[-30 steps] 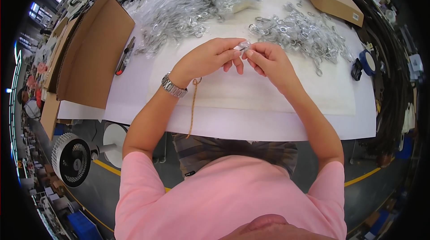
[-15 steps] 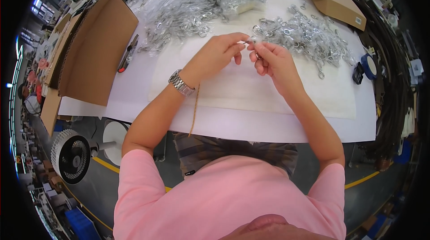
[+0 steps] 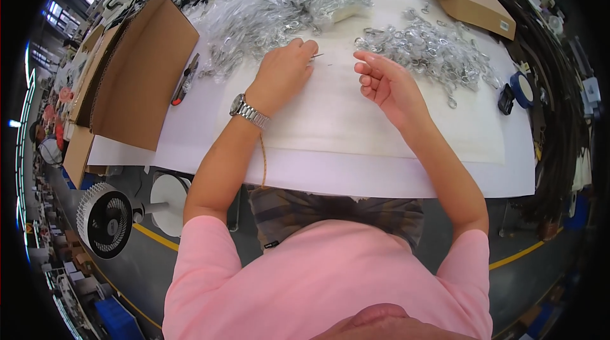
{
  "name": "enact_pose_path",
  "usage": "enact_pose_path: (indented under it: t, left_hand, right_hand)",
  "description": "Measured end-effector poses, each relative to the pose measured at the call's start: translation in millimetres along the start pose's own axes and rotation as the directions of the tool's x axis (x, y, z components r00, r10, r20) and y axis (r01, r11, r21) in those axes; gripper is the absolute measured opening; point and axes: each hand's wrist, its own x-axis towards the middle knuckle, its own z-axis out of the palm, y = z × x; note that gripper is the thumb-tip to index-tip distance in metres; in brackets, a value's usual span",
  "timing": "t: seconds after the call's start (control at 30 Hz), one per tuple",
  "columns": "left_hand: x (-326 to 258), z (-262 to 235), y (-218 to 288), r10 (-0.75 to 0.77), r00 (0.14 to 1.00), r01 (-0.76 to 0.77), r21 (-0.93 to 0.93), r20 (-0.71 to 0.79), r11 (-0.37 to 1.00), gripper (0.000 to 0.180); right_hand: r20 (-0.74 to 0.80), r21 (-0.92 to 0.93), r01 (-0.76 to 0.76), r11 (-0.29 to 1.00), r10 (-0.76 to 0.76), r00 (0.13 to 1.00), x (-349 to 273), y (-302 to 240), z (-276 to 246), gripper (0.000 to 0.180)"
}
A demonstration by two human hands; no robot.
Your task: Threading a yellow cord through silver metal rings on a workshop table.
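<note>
My left hand (image 3: pixel 284 73), with a steel watch (image 3: pixel 249 111) at its wrist, is closed over the white sheet (image 3: pixel 318 127). A thin, pointed metal piece (image 3: pixel 318 55) sticks out from its fingertips; the rest of it is hidden by the hand. Apart from it, my right hand (image 3: pixel 391 86) hovers with the index finger stretched and the others loosely bent; nothing shows in it. Just beyond my right hand spreads a pile of small metal rings and clasps in clear wrapping (image 3: pixel 432 51). Behind my left hand lies a heap of clear plastic bags of metal parts (image 3: pixel 254 26).
An open cardboard box (image 3: pixel 143 73) stands at the left, with a red-and-black utility knife (image 3: pixel 184 80) beside it. Farther right are a blue tape roll (image 3: pixel 521 90), a black object (image 3: pixel 506 99) and a cardboard carton (image 3: pixel 467 0). A fan (image 3: pixel 108 219) stands below the table's left side.
My hands were together at the fingertips and are now apart. The left has drawn back leftward with the thin metal piece; the right has loosened its pinch and stayed near its place.
</note>
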Motion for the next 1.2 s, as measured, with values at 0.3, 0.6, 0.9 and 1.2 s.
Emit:
enact_pose_path:
  t: [0.3, 0.6, 0.9, 1.2]
  left_hand:
    - [4, 10, -1, 0.004, 0.999, -0.003, 0.025, -0.041, 1.000, 0.018]
    - [14, 20, -6, 0.023, 1.000, -0.020, 0.140, -0.017, 0.990, 0.013]
    - [9, -27, 40, -0.224, 0.949, 0.288, -0.895, 0.221, 0.340, 0.019]
    - [6, -4, 31, -0.231, 0.932, 0.280, -0.960, 0.278, -0.026, 0.018]
  right_hand:
    - [0.014, -0.148, -0.003, 0.989, 0.005, 1.000, 5, 6, -3, 0.023]
    - [0.054, -0.196, -0.009, 0.980, 0.020, 0.998, 8, 9, -5, 0.023]
    - [0.191, -0.641, 0.319, 0.698, -0.257, 0.947, 13, 5, -3, 0.034]
    - [0.160, -0.285, 0.014, 0.958, 0.033, 0.987, -1, 6, 24, 0.024]
